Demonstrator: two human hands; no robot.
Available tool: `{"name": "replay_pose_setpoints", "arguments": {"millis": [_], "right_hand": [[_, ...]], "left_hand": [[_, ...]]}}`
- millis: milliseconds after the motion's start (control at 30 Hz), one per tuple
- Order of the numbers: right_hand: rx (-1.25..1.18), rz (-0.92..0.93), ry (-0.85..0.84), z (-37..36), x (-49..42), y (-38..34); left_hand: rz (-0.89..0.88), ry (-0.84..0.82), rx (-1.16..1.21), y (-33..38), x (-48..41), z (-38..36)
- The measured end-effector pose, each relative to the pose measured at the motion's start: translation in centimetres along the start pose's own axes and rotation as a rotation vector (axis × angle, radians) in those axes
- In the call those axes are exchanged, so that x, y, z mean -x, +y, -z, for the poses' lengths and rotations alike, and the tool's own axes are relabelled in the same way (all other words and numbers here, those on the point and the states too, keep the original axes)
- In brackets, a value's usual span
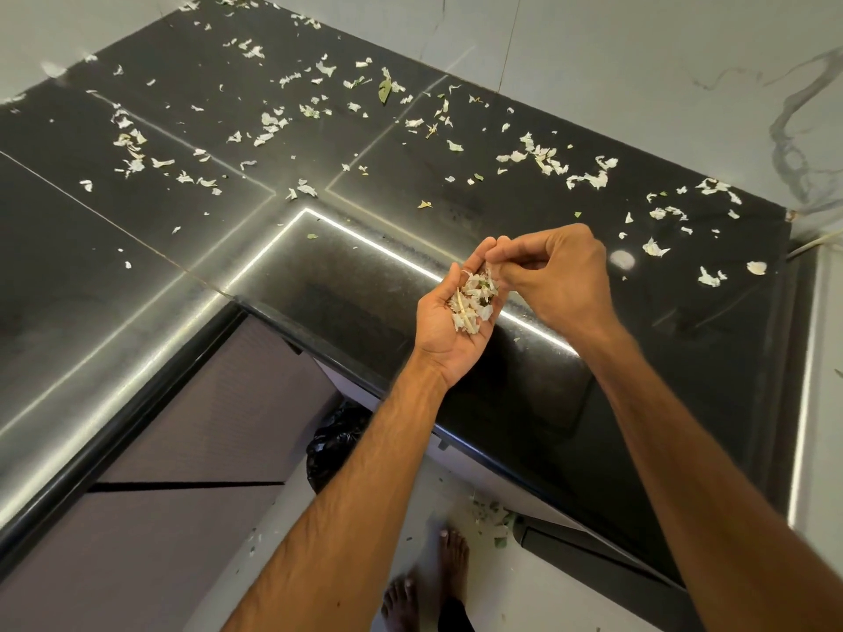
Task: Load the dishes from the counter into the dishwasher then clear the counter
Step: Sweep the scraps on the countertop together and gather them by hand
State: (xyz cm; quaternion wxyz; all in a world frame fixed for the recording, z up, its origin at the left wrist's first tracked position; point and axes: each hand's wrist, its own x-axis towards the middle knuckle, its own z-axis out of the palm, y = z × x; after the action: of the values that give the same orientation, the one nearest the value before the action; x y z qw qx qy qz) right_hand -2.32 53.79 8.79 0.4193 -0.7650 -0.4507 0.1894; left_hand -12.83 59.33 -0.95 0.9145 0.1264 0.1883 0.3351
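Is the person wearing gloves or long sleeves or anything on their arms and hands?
No. The left arm and the right arm are bare as far up as the picture shows, with no sleeves in sight. The left hand and the right hand have no gloves. I can't see a watch, a bracelet or a ring on either one.

Glossy black stone counter [191, 275] (mirror-smooth); papery white scraps [593, 177]; crinkled black plastic bag [333, 442].
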Motion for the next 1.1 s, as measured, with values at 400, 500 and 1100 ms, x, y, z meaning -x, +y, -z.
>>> {"name": "replay_pose_setpoints", "arguments": {"millis": [400,500,1100], "right_hand": [[-0.086,0.025,0.038,-0.3,-0.1,-0.3],[-0.087,0.027,0.029,-0.4,0.1,0.2],[-0.03,-0.013,0.442,5.6,2.4,8.7]], "left_hand": [[0.015,0.016,0.0,0.2,0.3,-0.3],[0.011,0.012,0.017,0.2,0.4,-0.6],[0.129,0.112,0.164,-0.4,-0.9,-3.3]]}}
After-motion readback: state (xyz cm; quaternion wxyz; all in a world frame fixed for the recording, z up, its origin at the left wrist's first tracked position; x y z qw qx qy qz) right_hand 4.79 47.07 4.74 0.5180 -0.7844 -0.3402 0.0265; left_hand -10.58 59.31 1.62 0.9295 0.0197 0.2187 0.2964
